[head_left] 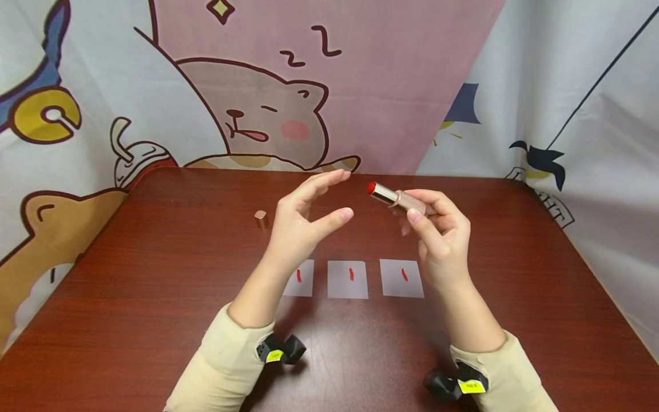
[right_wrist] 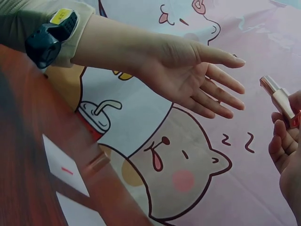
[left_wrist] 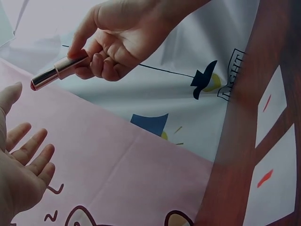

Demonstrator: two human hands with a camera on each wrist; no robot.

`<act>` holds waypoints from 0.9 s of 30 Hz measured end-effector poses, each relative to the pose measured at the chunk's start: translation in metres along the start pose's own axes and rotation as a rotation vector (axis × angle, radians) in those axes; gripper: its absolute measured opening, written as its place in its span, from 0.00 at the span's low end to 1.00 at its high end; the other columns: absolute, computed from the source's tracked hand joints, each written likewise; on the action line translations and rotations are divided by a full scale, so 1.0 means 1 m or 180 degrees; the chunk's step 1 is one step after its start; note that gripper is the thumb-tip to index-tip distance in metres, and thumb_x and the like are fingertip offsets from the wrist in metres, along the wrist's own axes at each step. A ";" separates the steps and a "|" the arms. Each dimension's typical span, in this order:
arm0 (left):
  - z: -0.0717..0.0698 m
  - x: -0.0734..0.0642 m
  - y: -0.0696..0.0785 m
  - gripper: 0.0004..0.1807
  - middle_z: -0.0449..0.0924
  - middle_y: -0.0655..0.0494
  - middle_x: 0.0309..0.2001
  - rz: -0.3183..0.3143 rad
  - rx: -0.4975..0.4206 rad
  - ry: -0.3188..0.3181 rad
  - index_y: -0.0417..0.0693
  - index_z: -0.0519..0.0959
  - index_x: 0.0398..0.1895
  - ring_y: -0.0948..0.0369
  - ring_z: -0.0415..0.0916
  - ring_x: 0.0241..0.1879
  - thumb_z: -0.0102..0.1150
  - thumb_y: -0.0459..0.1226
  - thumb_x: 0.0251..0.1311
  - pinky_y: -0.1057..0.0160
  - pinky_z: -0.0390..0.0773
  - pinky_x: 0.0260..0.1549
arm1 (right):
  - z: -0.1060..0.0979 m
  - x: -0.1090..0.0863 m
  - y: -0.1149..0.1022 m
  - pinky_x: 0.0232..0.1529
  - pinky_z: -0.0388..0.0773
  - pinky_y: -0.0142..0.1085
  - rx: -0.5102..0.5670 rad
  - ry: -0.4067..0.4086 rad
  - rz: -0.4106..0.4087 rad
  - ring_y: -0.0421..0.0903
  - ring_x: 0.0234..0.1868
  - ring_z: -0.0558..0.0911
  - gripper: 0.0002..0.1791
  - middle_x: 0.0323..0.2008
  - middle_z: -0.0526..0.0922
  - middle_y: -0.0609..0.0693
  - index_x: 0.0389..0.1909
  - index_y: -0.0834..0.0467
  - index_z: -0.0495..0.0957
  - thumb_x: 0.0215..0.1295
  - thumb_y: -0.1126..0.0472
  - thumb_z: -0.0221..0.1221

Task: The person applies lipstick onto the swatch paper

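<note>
My right hand (head_left: 445, 237) pinches a lipstick (head_left: 409, 202) between thumb and fingers, above the table. The red tip points left, out of its shiny metal tube. Facing it, my left hand (head_left: 304, 223) is raised with fingers spread and touches nothing. A gap separates its fingertips from the lipstick. In the left wrist view the lipstick (left_wrist: 61, 70) shows beyond the left thumb. The lipstick's rose-gold cap (head_left: 261, 218) stands on the table, left of my left hand. Three white paper squares (head_left: 340, 286) lie in a row below the hands, each with a short red stroke.
The brown wooden table (head_left: 360, 355) extends under both arms. Behind it hangs a cloth (head_left: 391, 86) printed with cartoon animals. Each sleeve carries a black wrist camera (head_left: 280, 349). My left forearm partly covers the leftmost paper.
</note>
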State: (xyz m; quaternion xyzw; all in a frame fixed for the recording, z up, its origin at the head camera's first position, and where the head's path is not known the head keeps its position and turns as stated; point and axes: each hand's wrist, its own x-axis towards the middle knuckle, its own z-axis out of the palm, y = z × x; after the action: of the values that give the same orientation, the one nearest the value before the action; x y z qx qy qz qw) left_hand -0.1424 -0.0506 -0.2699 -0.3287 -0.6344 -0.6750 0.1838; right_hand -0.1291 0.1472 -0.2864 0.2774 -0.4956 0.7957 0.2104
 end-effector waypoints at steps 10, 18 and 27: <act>-0.001 -0.001 0.006 0.24 0.75 0.43 0.49 -0.0043 -0.0234 0.0027 0.34 0.73 0.51 0.54 0.66 0.55 0.61 0.23 0.47 0.52 0.60 0.55 | 0.009 0.000 0.002 0.23 0.69 0.31 0.0132 0.0039 0.0025 0.46 0.18 0.70 0.11 0.33 0.81 0.63 0.37 0.74 0.74 0.51 0.78 0.51; -0.001 -0.001 0.007 0.23 0.75 0.44 0.49 -0.0084 -0.0234 0.0000 0.35 0.73 0.51 0.54 0.66 0.55 0.61 0.26 0.48 0.53 0.60 0.55 | 0.016 -0.002 -0.003 0.22 0.69 0.29 0.0083 0.0024 0.0171 0.45 0.19 0.70 0.13 0.33 0.82 0.60 0.36 0.71 0.77 0.49 0.81 0.49; 0.002 -0.002 0.006 0.22 0.76 0.46 0.48 -0.0106 -0.0274 -0.0064 0.34 0.73 0.51 0.53 0.68 0.53 0.62 0.28 0.49 0.51 0.61 0.54 | 0.017 -0.007 0.000 0.21 0.69 0.29 0.0033 -0.0199 0.0266 0.45 0.23 0.74 0.13 0.35 0.81 0.59 0.38 0.69 0.76 0.53 0.79 0.50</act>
State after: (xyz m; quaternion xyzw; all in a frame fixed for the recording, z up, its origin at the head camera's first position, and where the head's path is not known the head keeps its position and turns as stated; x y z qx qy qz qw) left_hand -0.1360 -0.0494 -0.2668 -0.3325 -0.6120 -0.7013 0.1520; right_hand -0.1197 0.1318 -0.2845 0.2823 -0.5089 0.7973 0.1599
